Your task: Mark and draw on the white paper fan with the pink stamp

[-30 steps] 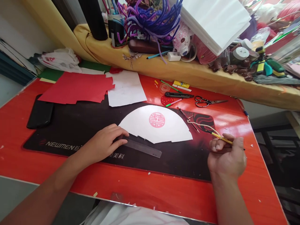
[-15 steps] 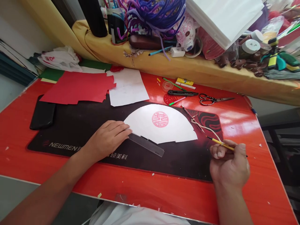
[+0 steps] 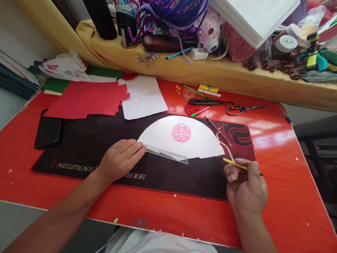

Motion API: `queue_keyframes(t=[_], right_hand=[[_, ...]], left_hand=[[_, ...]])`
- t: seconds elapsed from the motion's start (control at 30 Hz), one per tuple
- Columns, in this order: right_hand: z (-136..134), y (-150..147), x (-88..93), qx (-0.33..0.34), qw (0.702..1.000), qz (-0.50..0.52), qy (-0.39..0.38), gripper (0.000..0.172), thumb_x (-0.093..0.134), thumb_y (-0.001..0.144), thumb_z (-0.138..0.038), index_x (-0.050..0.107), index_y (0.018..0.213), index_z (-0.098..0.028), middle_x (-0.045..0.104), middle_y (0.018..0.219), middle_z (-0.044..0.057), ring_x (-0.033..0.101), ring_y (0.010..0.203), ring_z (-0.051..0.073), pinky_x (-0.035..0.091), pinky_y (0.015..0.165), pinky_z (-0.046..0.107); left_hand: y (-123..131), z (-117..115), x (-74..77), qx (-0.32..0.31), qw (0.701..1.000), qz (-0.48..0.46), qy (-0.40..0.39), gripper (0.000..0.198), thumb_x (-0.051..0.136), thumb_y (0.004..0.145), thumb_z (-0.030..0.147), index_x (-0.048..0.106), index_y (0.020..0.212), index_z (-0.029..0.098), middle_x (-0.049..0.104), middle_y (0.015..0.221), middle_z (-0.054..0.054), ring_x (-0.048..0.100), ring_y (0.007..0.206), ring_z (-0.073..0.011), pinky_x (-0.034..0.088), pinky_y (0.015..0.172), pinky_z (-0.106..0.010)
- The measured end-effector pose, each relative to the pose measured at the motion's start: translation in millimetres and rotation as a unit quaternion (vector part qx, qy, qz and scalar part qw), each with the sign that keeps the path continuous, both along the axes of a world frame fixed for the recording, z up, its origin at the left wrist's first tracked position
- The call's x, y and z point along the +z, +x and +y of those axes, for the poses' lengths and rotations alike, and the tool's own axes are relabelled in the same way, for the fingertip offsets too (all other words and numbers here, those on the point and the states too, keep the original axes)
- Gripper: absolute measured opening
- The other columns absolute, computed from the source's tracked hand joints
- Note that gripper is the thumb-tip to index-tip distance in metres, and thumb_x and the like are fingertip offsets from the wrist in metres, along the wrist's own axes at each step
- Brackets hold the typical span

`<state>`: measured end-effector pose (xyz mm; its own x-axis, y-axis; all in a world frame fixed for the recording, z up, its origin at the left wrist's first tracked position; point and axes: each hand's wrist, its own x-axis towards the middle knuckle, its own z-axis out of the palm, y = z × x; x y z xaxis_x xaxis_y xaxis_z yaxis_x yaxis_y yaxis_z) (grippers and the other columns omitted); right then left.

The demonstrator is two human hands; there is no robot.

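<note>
A white fan-shaped paper with a pink round pattern lies on the dark desk mat. My left hand grips one end of a clear ruler, which overlaps the lower left edge of the paper. Between the closed fingers of my right hand is a yellow pencil, its tip pointing left near the paper's lower right corner. A pale cord trails from near that pencil up to a dark pencil lying on the mat.
Scissors, a black utility knife and a tape roll lie behind the paper. Red paper and a white sheet are at the back left, near a black phone-like object. A cluttered, yellow-draped ledge borders the table.
The ruler has moved up from the bare mat onto the paper's lower left edge. My right hand has shifted left with the yellow pencil, bringing its tip closer to the paper.
</note>
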<state>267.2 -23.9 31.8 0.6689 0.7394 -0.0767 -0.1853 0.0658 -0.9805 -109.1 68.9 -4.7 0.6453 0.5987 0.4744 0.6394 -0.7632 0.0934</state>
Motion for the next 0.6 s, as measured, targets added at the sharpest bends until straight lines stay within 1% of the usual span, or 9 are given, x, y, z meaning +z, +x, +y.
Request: queue_keyframes(t=[0.07,0.17,0.4,0.6], right_hand=[[1.3,-6.7,1.8,0.019,1.0,0.006,-0.003,0.047,0.087,0.09,-0.067,0.082,0.087,-0.02,0.053,0.047,-0.004,0.05,0.047,0.014,0.041,0.051,0.029],[2.0,-15.5,5.0,0.049,0.999,0.002,-0.001,0.046,0.086,0.091,-0.066,0.082,0.087,-0.02,0.054,0.048,-0.004,0.052,0.048,0.014,0.044,0.052,0.029],[4.2,-35.6,9.2,0.154,0.988,-0.025,0.011,0.044,0.078,0.1,-0.064,0.086,0.092,-0.022,0.062,0.054,0.0,0.059,0.053,0.016,0.047,0.055,0.029],[15.9,-51.2,11.4,0.202,0.978,-0.044,0.001,0.046,0.076,0.102,-0.064,0.088,0.094,-0.021,0.065,0.058,0.002,0.061,0.055,0.016,0.047,0.055,0.03]], left_hand=[[1.3,0.8,-0.8,-0.008,1.0,0.003,0.002,0.031,0.065,0.106,0.009,0.079,0.124,0.029,0.084,0.115,-0.005,0.079,0.107,-0.0246,0.064,0.099,-0.042],[4.2,2.6,-2.0,-0.004,1.0,0.013,0.01,0.031,0.062,0.107,0.009,0.079,0.125,0.028,0.084,0.114,-0.005,0.078,0.107,-0.0244,0.065,0.098,-0.042],[7.5,4.8,-6.5,0.004,0.999,0.003,0.039,0.034,0.063,0.105,0.007,0.077,0.128,0.027,0.083,0.114,-0.006,0.077,0.108,-0.0253,0.065,0.1,-0.042],[8.3,4.0,-5.2,0.011,0.998,0.023,0.057,0.035,0.062,0.105,0.005,0.076,0.129,0.026,0.083,0.112,-0.006,0.076,0.105,-0.024,0.065,0.1,-0.04]])
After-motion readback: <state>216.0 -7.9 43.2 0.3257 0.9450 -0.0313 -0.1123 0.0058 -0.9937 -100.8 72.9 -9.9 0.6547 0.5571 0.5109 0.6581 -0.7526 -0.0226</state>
